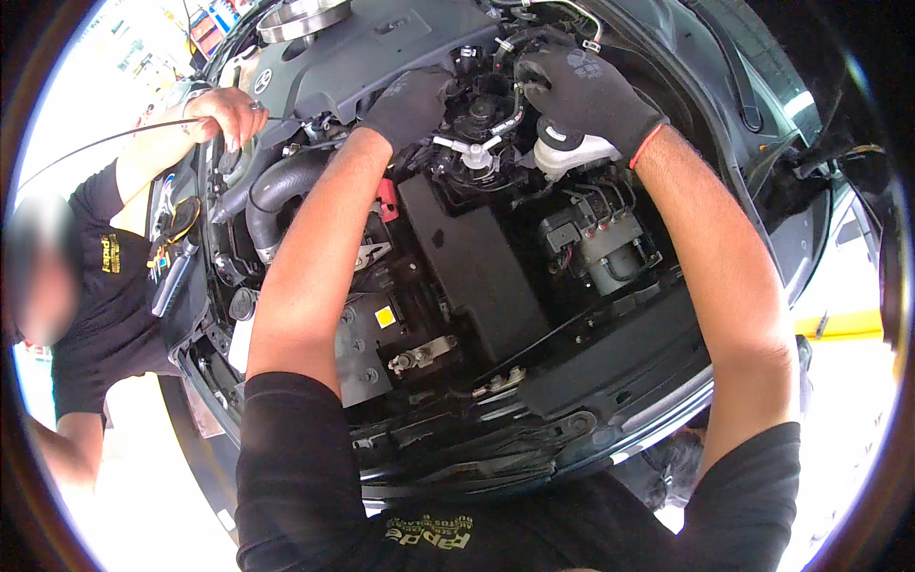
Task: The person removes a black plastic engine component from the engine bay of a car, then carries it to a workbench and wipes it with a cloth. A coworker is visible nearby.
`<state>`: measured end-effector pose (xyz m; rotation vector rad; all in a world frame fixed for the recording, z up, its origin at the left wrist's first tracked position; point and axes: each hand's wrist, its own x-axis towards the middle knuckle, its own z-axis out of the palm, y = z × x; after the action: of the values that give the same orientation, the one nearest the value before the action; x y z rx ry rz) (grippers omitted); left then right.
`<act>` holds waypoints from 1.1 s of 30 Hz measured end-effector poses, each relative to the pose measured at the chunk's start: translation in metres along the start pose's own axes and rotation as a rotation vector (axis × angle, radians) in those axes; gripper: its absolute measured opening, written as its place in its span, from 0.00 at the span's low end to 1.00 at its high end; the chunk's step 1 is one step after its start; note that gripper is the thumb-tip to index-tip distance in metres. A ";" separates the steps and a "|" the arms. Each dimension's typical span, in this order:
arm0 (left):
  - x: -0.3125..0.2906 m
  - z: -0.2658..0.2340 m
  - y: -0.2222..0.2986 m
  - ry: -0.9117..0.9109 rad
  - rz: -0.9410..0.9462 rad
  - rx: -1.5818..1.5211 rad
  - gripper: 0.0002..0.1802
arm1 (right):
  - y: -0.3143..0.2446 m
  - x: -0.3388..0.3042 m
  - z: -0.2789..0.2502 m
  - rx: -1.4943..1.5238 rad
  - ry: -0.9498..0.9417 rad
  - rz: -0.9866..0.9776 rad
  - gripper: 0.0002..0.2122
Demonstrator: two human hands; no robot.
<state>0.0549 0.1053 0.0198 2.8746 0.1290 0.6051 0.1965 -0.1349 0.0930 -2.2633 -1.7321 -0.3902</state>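
Observation:
Both my hands wear dark gloves and reach to the back of a car's engine bay. My left hand (412, 105) is curled at the left side of a round black part (483, 112) with a silvery metal bracket (474, 153) under it. Its fingertips are hidden among the parts. On the other side, my right hand (583, 91) has its fingers bent inward beside a thin curved pipe (518, 112); what they grip, if anything, cannot be made out. Just below the right hand sits a white fluid reservoir (577, 153) with a black cap (559, 135).
A co-worker's hand (229, 116) at the left holds a thin black cable (105, 140). The battery (357, 357), a long black cover (467, 257) and a metal block with pipes (610, 250) lie under my arms. A metal pan (303, 19) rests on the engine cover (357, 62).

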 end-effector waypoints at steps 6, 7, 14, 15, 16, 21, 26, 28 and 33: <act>-0.030 -0.014 0.011 0.081 -0.061 0.007 0.14 | 0.052 0.012 0.030 -0.619 -0.169 -0.237 0.14; -0.037 -0.014 0.004 0.141 -0.021 0.056 0.14 | 0.068 0.015 0.032 -0.673 -0.152 -0.274 0.11; -0.064 -0.088 0.045 -0.163 0.026 -0.067 0.18 | 0.031 0.008 0.045 0.307 -0.121 -0.009 0.11; -0.069 -0.100 0.060 -0.210 0.014 -0.059 0.18 | 0.016 0.010 0.045 0.301 -0.194 0.111 0.10; -0.073 -0.106 0.069 -0.257 0.000 -0.051 0.18 | 0.009 0.011 0.044 0.294 -0.267 0.230 0.10; -0.124 -0.140 0.101 -0.148 0.167 -0.063 0.17 | 0.030 0.017 0.062 -0.089 -0.230 0.066 0.10; -0.172 -0.197 0.130 -0.328 0.103 -0.097 0.22 | 0.065 0.010 0.076 0.222 -0.054 0.100 0.13; -0.189 -0.211 0.139 -0.354 0.044 -0.140 0.23 | 0.077 0.013 0.075 -0.094 -0.005 -0.268 0.14; -0.225 -0.225 0.156 -0.378 -0.043 -0.124 0.27 | 0.061 0.021 0.070 0.219 -0.048 0.211 0.15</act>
<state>-0.2350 -0.0352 0.1669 2.7968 0.0908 0.0534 0.2643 -0.1057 0.0329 -2.2797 -1.4576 -0.0978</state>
